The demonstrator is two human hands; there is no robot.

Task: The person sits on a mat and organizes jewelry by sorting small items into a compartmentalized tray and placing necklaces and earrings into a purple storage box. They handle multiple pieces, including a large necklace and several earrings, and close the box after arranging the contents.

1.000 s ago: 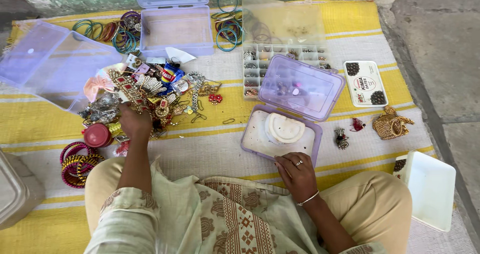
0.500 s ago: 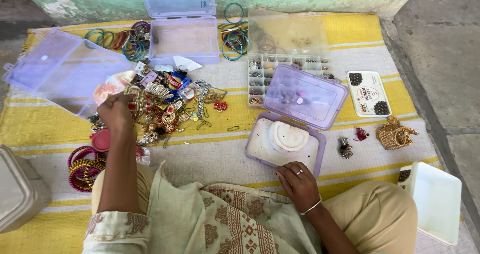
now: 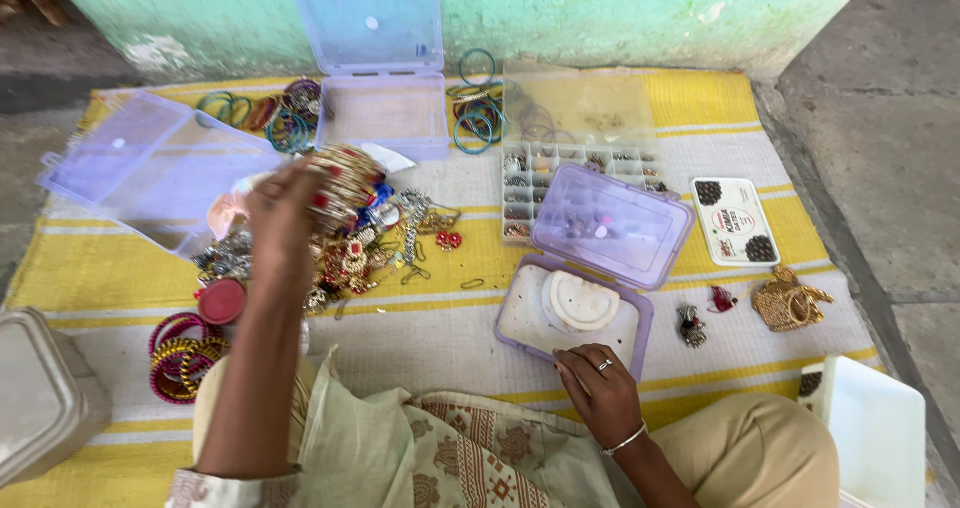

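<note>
the person sits cross-legged on a yellow and white striped woven mat [image 3: 620, 108]. the left hand [image 3: 285, 213] is lifted above a heap of mixed gold and red jewellery [image 3: 370, 253], its fingers curled round a stack of gold and red bangles [image 3: 345, 183] at the hand's 1 o'clock. the right hand [image 3: 598, 393] lies low with fingers loosely bent, holding nothing, fingertips touching the near rim of a small open lilac plastic box [image 3: 575, 313] at its 11 o'clock; a white round insert sits inside that box and its lid stands tilted back.

at 12 o'clock from the lilac box is a clear compartment tray of small beads [image 3: 560, 178]. at 12 o'clock from the heap stands a larger open clear plastic box [image 3: 385, 113], with loose green and blue bangles [image 3: 475, 118] just beside it at 3 o'clock. another big clear box [image 3: 150, 168] lies at 9 o'clock of the lifted hand. a red round lid [image 3: 221, 301] and a pile of pink and gold bangles [image 3: 182, 353] rest at the heap's 7 o'clock. a gold mesh pouch [image 3: 790, 303] sits well apart at 3 o'clock of the lilac box.
</note>
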